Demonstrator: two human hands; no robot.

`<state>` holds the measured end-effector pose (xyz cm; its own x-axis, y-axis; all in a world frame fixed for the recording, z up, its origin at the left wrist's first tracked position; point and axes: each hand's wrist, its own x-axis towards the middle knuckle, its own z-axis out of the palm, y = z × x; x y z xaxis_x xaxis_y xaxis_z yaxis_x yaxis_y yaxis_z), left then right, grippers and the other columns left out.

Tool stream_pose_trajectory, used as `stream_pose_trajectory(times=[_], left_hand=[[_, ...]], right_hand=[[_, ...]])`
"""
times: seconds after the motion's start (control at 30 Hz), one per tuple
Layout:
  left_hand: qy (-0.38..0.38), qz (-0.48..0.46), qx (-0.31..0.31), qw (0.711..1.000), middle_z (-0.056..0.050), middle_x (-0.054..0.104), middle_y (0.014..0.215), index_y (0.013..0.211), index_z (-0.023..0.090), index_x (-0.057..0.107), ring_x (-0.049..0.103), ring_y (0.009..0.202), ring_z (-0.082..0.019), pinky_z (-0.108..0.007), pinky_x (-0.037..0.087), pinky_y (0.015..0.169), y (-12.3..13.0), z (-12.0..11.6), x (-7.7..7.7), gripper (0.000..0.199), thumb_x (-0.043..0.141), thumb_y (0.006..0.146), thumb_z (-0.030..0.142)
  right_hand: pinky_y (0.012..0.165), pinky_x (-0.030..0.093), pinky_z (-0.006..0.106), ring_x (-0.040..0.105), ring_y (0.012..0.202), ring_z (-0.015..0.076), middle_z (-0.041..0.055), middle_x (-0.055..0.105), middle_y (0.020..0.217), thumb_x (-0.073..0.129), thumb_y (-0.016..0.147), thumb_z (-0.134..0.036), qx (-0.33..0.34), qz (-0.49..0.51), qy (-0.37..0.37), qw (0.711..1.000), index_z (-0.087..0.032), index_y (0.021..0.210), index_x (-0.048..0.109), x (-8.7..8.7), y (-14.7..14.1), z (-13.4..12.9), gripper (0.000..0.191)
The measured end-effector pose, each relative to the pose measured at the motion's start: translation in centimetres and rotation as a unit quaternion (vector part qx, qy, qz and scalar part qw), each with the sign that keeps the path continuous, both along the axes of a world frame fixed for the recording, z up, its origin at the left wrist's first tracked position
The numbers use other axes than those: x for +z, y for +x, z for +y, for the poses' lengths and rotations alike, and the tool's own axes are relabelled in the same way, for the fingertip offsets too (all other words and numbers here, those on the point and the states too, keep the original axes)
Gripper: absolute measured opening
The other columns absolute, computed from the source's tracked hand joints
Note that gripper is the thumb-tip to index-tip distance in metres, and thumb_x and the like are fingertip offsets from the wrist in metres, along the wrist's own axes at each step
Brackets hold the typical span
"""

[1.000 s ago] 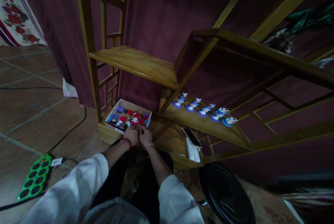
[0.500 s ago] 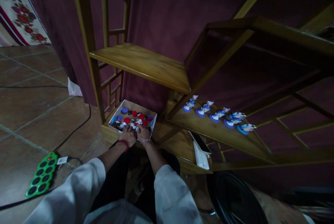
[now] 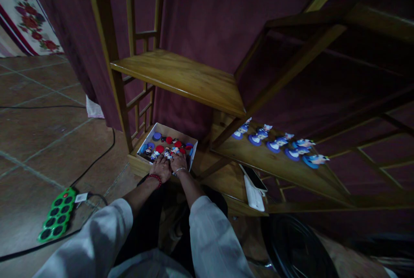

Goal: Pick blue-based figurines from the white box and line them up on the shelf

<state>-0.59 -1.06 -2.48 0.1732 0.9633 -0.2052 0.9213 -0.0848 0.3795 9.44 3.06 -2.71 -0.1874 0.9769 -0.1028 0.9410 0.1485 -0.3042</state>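
Observation:
A shallow white-edged cardboard box rests on the low shelf. Inside lie several small figurines with red, blue and purple round bases. At its near edge, my left hand has its fingers curled down among the figurines; a red bead bracelet circles that wrist. Close beside it, my right hand is also bent over the box, its fingertips by a blue-and-white figurine. A thin bangle is on the right wrist. Whatever lies between the fingers of either hand is hidden.
On the wooden shelf to the right stand several blue-and-white figurines in a row. A phone leans on a white object. Above the box juts a wooden shelf board. A green power strip and cables lie on the floor.
The view has shifted slightly, so the shelf and its figurines appear farther right. Both hands stay at the near edge of the box, with only small finger movement.

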Motion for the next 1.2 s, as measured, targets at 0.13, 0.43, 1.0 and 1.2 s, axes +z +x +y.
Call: stream_pose_trajectory(times=[0.13,0.43,1.0,1.2], left_hand=[[0.002,0.004,0.001,1.0,-0.009,0.039,0.136,0.117,0.013,0.051,0.021,0.129,-0.026,-0.044,0.025,0.101,0.0,-0.1,0.1,0.043,0.034,0.08,0.028],[0.01,0.002,-0.006,1.0,-0.008,0.041,0.134,0.115,0.014,0.052,0.024,0.128,-0.025,-0.044,0.027,0.1,-0.1,-0.1,0.2,0.041,0.032,0.081,0.027],[0.025,-0.02,-0.025,0.999,-0.005,0.044,0.133,0.111,0.016,0.056,0.025,0.127,-0.026,-0.044,0.028,0.1,-0.5,0.1,-0.2,0.041,0.033,0.083,0.035],[0.042,-0.021,-0.021,0.999,-0.008,0.046,0.131,0.102,0.014,0.06,0.027,0.127,-0.024,-0.041,0.027,0.101,-0.5,-0.1,0.2,0.037,0.033,0.084,0.031]], right_hand=[[0.095,0.021,0.035,0.044,0.107,0.02,0.0075,0.064,0.099,0.046,0.079,-0.021,-0.026,0.002,-0.006,1.0,-0.019,0.097,0.063,0.0,-0.2,0.1,0.025],[0.095,0.026,0.031,0.052,0.101,0.0168,0.0047,0.065,0.098,0.048,0.077,-0.02,-0.082,0.066,-0.007,0.994,-0.018,0.091,0.062,-0.6,-0.4,0.3,0.019],[0.074,0.042,0.021,0.06,0.082,0.0131,-0.0005,0.068,0.086,0.053,0.074,-0.023,-0.131,0.176,-0.01,0.976,-0.023,0.082,0.063,-1.2,-0.2,0.3,0.013],[0.073,0.043,0.021,0.06,0.08,0.0127,-0.0013,0.067,0.081,0.052,0.071,-0.02,-0.174,0.265,0.002,0.948,-0.022,0.076,0.063,-2.2,0.2,0.4,0.012]])
